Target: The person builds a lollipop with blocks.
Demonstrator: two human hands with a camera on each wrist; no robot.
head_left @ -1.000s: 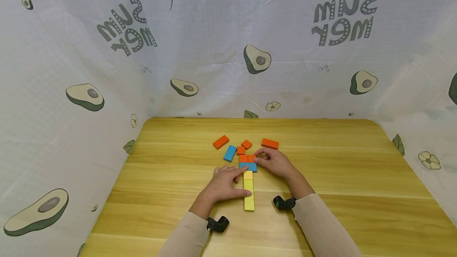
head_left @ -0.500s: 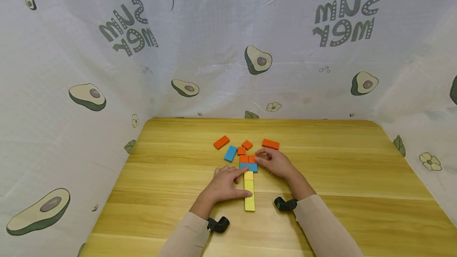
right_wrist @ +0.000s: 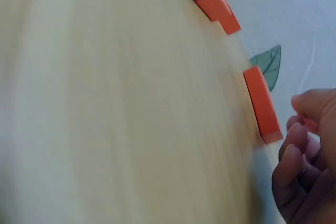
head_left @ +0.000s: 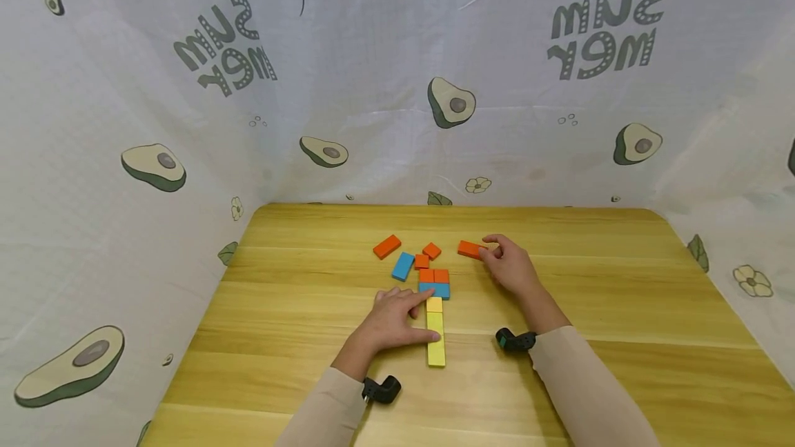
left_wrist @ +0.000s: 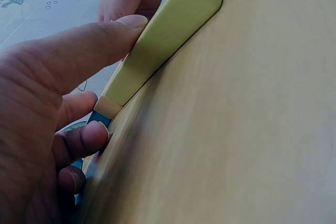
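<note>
My left hand [head_left: 393, 319] lies over a row of flat blocks, its thumb resting on the long yellow-green block [head_left: 436, 354] and its index finger reaching onto the blue block [head_left: 443, 291]. A small yellow-orange block [head_left: 434, 305] sits between those two. Beyond the blue block, two orange square blocks [head_left: 426, 276] stand side by side against it. My right hand [head_left: 512, 267] is at the right end of an orange rectangular block [head_left: 470, 249]. In the right wrist view, its bent fingers and thumb are just off that block's end [right_wrist: 264, 106], gripping nothing.
Behind the row lie two small orange squares [head_left: 431, 250], a tilted blue block [head_left: 403, 266] and another orange rectangular block [head_left: 387, 246]. The wooden table [head_left: 298, 295] ends at a printed cloth [head_left: 373, 88] at the back and sides.
My right hand has left the right orange square and moved right and away to the orange rectangular block. My left hand keeps its place on the row.
</note>
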